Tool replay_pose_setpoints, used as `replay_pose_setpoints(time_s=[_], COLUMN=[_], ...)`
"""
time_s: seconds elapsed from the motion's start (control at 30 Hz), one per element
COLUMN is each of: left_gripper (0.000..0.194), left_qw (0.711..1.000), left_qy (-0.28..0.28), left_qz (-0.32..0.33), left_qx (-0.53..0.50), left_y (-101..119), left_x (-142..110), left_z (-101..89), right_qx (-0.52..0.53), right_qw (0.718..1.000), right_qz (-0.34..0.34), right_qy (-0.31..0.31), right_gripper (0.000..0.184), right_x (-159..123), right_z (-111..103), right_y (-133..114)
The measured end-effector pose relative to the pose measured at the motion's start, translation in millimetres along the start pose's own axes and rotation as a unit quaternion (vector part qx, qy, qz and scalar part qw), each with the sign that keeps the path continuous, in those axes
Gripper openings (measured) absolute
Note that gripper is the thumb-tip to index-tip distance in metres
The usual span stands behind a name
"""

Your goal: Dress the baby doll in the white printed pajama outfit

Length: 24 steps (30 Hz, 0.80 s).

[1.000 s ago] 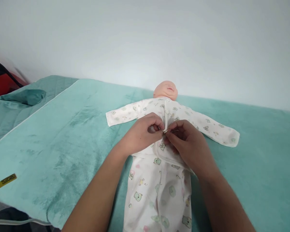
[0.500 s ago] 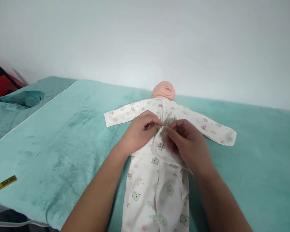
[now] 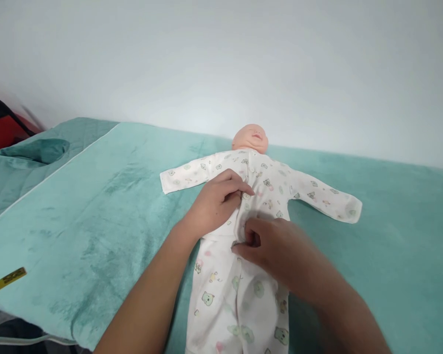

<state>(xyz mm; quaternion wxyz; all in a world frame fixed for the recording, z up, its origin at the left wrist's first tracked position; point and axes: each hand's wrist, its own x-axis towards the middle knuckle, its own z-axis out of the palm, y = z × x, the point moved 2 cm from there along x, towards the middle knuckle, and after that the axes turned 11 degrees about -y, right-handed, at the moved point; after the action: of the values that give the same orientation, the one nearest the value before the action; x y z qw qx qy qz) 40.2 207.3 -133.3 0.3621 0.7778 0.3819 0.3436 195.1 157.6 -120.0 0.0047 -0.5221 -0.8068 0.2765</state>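
Observation:
A baby doll [image 3: 249, 138] lies on its back in a white printed baby shirt [image 3: 273, 182] with both sleeves spread out. Below it are matching baby pants [image 3: 214, 314]. My left hand [image 3: 219, 199] is closed at the shirt's front opening, its index finger and thumb around the edge beside a small round button [image 3: 246, 195]. Lower down, my right hand [image 3: 268, 246] has curled fingers at the shirt's front edge near the hem, thumb lowest. That hand is slightly blurred, and its palm and the cloth beneath are hidden.
A teal plush cover [image 3: 96, 236] spreads under the doll, up to a white wall [image 3: 221, 59] behind. At the left are a yellow strip [image 3: 5, 281], a teal fabric bundle [image 3: 35, 151] and a red and black item [image 3: 2, 128]. A pale cable [image 3: 29, 340] runs at lower left.
My right hand has moved from the button down toward the shirt's hem, and the front flap now lies flatter. My left hand stays near the button, with its index finger stretched a little further right.

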Motion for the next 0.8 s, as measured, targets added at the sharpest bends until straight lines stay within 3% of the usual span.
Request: replay_pose_setpoints(time_s=[0.17, 0.33, 0.53, 0.6, 0.7, 0.8], left_gripper=[0.033, 0.029, 0.019, 0.017, 0.016, 0.026], left_qw=[1.0, 0.998, 0.976, 0.965, 0.958, 0.957], left_qy=[0.019, 0.053, 0.199, 0.232, 0.237, 0.209], left_qz=[-0.005, -0.004, -0.086, -0.123, -0.16, -0.198], left_qx=[0.012, 0.021, 0.024, 0.019, 0.01, 0.007], left_y=[-1.7, -6.0, -26.8, -33.6, -38.1, -35.8], left_x=[0.6, 3.7, 6.5, 0.9, -17.5, -45.1], left_z=[1.0, 1.9, -0.8, -1.9, -0.9, 5.4], right_qx=[-0.11, -0.124, -0.114, -0.055, 0.134, 0.348], right_qw=[0.992, 0.99, 0.988, 0.989, 0.975, 0.913], right_qz=[0.016, -0.056, -0.096, -0.132, -0.173, -0.212], right_qy=[0.052, 0.039, 0.043, 0.044, 0.036, 0.038], right_gripper=[0.021, 0.025, 0.031, 0.033, 0.029, 0.02], right_x=[-2.2, -3.7, -6.8, -12.7, -38.9, -91.2], right_z=[7.3, 9.7, 10.9, 13.1, 22.6, 39.8], right_y=[-10.4, -14.7, -14.1, -12.6, -13.7, -26.8])
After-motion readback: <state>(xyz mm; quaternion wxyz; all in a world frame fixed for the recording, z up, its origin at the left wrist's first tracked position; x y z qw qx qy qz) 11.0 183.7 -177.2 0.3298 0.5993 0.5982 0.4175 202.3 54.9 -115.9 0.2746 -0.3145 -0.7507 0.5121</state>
